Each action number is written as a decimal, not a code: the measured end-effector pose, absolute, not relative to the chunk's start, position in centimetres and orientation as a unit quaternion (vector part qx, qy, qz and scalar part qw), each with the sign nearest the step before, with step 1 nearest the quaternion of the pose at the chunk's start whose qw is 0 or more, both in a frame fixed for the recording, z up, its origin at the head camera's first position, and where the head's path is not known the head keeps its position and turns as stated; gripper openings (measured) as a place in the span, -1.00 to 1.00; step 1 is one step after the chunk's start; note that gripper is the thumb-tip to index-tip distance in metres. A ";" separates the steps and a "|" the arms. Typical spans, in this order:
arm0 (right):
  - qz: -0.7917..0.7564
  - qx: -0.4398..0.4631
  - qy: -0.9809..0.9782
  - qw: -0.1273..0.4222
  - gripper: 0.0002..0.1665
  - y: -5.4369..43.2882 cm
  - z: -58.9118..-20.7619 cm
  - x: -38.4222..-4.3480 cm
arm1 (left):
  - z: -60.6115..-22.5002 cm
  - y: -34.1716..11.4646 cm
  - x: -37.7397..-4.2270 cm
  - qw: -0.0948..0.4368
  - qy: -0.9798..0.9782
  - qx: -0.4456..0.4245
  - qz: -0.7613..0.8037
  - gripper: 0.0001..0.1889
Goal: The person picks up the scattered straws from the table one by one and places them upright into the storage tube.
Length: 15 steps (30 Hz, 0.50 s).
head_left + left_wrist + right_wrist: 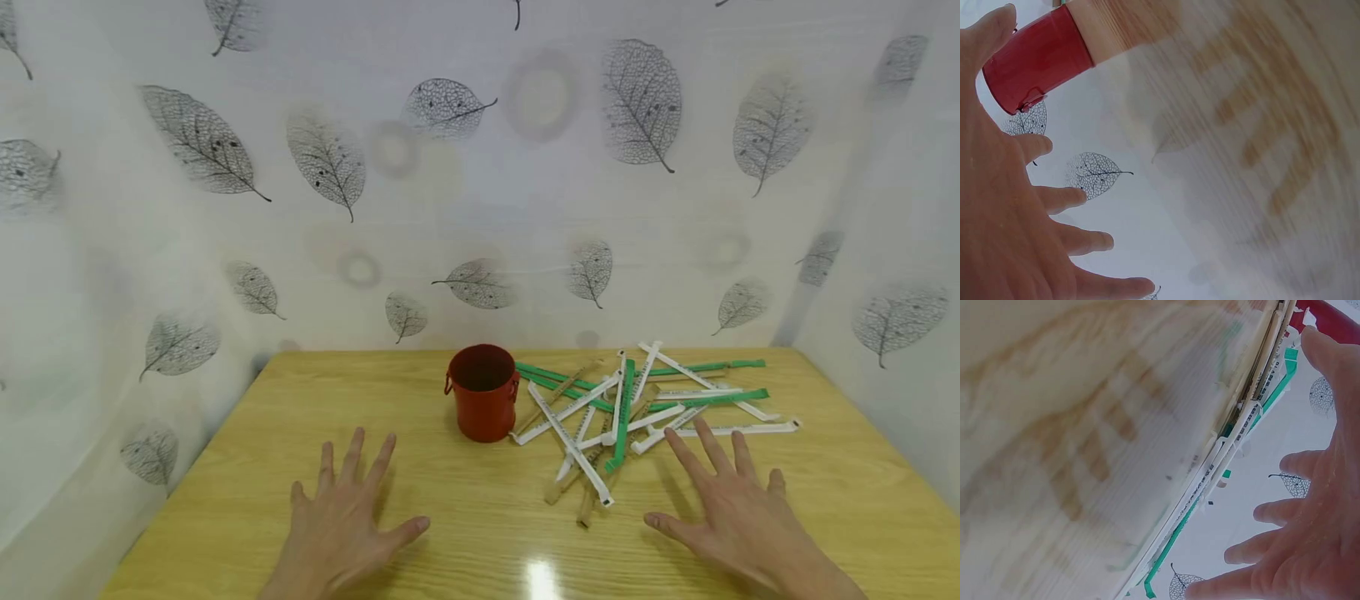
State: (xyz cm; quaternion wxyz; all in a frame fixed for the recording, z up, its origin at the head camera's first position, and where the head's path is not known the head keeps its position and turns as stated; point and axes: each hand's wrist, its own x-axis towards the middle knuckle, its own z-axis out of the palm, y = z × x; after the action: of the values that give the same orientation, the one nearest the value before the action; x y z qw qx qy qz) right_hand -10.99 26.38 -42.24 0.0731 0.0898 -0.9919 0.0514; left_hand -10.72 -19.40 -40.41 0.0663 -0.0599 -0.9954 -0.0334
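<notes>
My left hand is held palm down over the front left of the table, its fingers spread and holding nothing. On the other side, my right hand is spread too, with nothing in it, just in front of a loose pile of long thin wrapped sticks in white, green and brown. Some white wrappers carry print. A small red bucket with ring-like side handles stands upright between the hands, farther back. The same bucket shows beyond the thumb in the left wrist view. Its inside is dark.
The wooden table is shiny and mirrors both hands in the wrist views. Behind it and along both sides hangs a pale cloth printed with grey leaves. The pile lies right of the bucket, its sticks crossing each other.
</notes>
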 end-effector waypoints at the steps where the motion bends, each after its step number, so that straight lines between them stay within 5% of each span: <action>1: 0.052 0.090 -0.992 0.072 0.28 26.4 -42.3 -11.0 | -40.4 -19.4 -10.7 0.070 -0.995 -0.061 -0.034 0.12; 10: 0.064 0.120 -0.985 0.105 0.17 26.8 -42.3 -11.4 | -40.6 -19.7 -11.0 0.093 -0.993 -0.064 -0.040 0.09; 15: 0.105 0.235 -0.947 0.190 -0.24 26.5 -42.0 -12.2 | -40.0 -19.3 -11.8 0.081 -0.986 -0.062 -0.130 -0.01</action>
State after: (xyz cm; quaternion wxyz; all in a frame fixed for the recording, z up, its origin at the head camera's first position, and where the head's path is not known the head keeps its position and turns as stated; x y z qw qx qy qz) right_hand -12.25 26.48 -41.96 0.1898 0.2355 -0.9474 0.1046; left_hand -11.79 -19.26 -40.04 0.0807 -0.0618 -0.9863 -0.1299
